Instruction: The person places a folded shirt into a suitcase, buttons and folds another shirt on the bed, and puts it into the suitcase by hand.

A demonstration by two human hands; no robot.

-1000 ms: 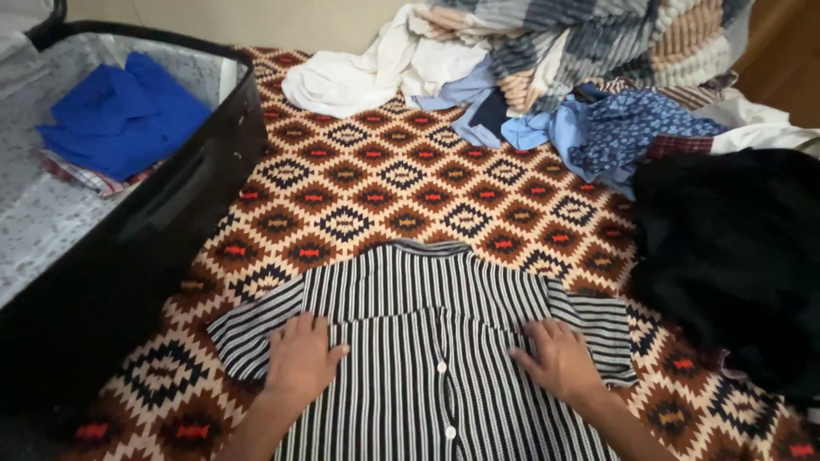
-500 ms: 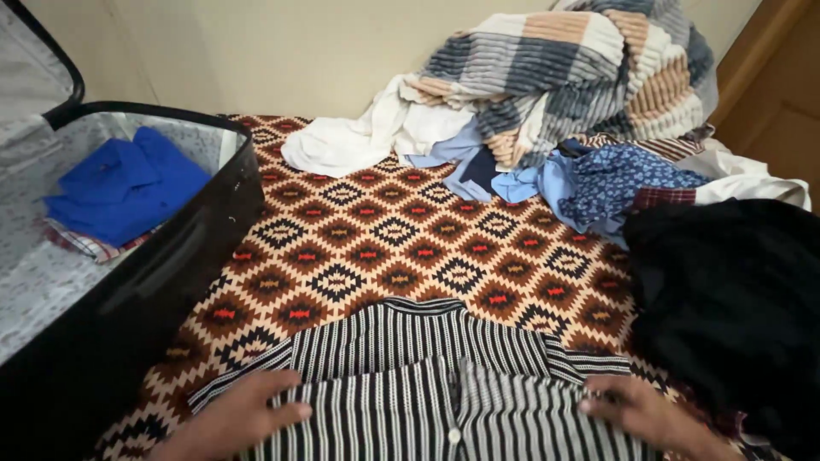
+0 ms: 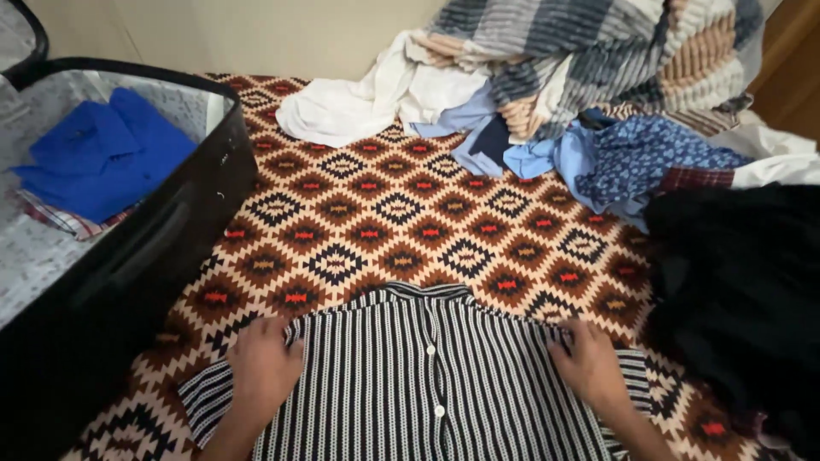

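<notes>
Both hands press flat on the striped shirt [image 3: 427,384], and I see no closed grip on either side: my left hand [image 3: 263,369] lies palm-down, fingers loosely spread, on the shirt's left shoulder, while my right hand [image 3: 589,365] rests on the right shoulder with its fingertips at the seam, possibly pinching a fold there, though the view is too soft to say. Black-and-white and buttoned down its front, the shirt lies face-up on the bed [image 3: 401,213], collar pointing away from me, its short left sleeve spread out beside my left wrist. A cover of brown, cream and black diamonds with red centres dresses the bed. To my left, an open black suitcase [image 3: 162,248] touches the bed's edge; inside it a folded blue garment [image 3: 102,154] sits on top of a checked one. Across the far side, a white cloth [image 3: 359,102], pale blue shirts [image 3: 547,154], a blue patterned piece [image 3: 658,158] and a thick checked blanket [image 3: 598,43] are heaped together. A black garment [image 3: 743,290] is piled at my right, just beside the right hand.
</notes>
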